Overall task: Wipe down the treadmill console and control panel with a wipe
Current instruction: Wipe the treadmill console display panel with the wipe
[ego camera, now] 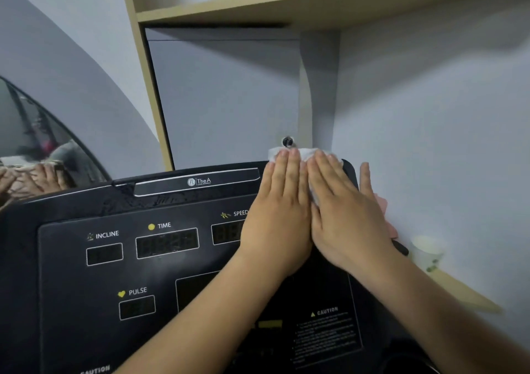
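Mostly hidden: white wipe [307,154] at the top right corner of the console [94,204], centre-right of the frame. Only its far edge and a sliver between the hands show. Left hand [277,215] and right hand [345,218] lie palms down on it, side by side and touching along their inner edges, fingers straight and pressing flat. Outermost finger of the right hand is splayed toward the right of the frame.

Console is black, fills the lower half, and is cut off at the left and bottom edges. Its glossy control panel [66,287] carries dark readouts: INCLINE window [104,253], TIME window [167,243], PULSE window [137,307]. SPEED window [226,233] is half covered by the left hand. A larger rectangle [195,287] at centre bottom is largely behind the left forearm [200,316]. CAUTION label [327,336] at lower right, small print unreadable. Silver-edged brand strip [198,181] runs along the top rim, logo only partly legible.

Just above the wipe, a small round dark fitting [287,141], kind unclear. Pink object [383,201] right of the right hand, mostly hidden behind it. Blurred pale cup [427,248] toward the right edge, beside a light wooden ledge [464,296].

Room: pale grey wall [430,115] behind. Light wooden shelf [286,6] crosses the top of the frame, with its upright post [149,86] running down behind the console. Far left, a curved reflective surface [28,132] with muddled shapes, not identifiable
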A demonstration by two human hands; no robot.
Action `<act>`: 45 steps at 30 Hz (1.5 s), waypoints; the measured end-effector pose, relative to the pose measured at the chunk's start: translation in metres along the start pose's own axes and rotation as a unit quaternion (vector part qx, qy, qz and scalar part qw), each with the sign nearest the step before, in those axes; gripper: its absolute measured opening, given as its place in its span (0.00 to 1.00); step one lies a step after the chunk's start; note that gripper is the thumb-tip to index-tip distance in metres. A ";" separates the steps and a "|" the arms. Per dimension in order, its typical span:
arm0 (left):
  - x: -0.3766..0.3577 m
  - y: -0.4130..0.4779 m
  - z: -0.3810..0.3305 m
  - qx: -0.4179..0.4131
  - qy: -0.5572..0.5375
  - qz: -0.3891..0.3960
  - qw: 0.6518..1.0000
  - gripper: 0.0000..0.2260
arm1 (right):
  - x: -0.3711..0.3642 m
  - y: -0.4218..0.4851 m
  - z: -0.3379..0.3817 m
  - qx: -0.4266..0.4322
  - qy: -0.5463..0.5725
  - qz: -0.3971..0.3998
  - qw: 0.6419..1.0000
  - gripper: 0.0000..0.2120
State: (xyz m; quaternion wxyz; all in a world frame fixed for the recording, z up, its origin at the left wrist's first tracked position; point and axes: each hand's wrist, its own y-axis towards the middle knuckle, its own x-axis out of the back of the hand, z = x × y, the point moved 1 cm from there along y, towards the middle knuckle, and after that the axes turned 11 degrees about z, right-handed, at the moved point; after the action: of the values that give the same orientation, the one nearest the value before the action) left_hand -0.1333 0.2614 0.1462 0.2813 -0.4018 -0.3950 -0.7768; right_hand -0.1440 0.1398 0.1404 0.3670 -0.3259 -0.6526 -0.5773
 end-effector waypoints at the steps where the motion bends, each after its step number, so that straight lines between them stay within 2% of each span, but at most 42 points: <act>1: -0.008 -0.007 -0.004 -0.007 -0.005 -0.012 1.000 0.30 | -0.005 -0.010 0.001 0.003 0.002 -0.002 1.000 0.31; 5: -0.023 -0.019 -0.014 -0.022 -0.025 -0.051 0.998 0.32 | -0.015 -0.028 -0.003 0.009 0.006 0.002 1.000 0.31; 12: -0.006 0.005 -0.025 -0.003 -0.009 -0.006 1.000 0.32 | -0.008 -0.014 -0.018 -0.021 -0.001 -0.001 1.000 0.32; 16: -0.021 -0.014 -0.030 -0.021 -0.003 -0.022 1.000 0.32 | -0.019 -0.033 -0.015 -0.012 0.009 0.006 1.000 0.32; 22: -0.005 0.002 -0.029 -0.009 -0.009 -0.001 1.000 0.31 | -0.008 -0.016 -0.021 -0.013 -0.007 0.003 1.000 0.33; 28: -0.033 -0.033 -0.036 -0.026 -0.024 -0.042 0.998 0.31 | -0.023 -0.051 -0.008 0.004 0.013 0.013 1.000 0.31; 34: -0.023 -0.028 -0.040 0.002 -0.038 -0.007 0.999 0.30 | -0.017 -0.043 -0.011 -0.004 0.000 0.019 1.000 0.31; 37: -0.038 -0.049 -0.043 -0.009 -0.042 -0.020 0.999 0.31 | -0.025 -0.065 -0.003 0.005 0.007 0.037 0.999 0.31; 45: -0.017 -0.026 -0.032 0.012 -0.045 -0.002 0.999 0.30 | -0.018 -0.038 -0.007 -0.022 0.008 0.026 0.999 0.32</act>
State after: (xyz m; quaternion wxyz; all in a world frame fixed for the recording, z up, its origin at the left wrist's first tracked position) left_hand -0.1566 0.2504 0.1103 0.2662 -0.4325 -0.4170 -0.7538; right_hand -0.1660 0.1283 0.1061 0.3798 -0.3464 -0.6279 -0.5843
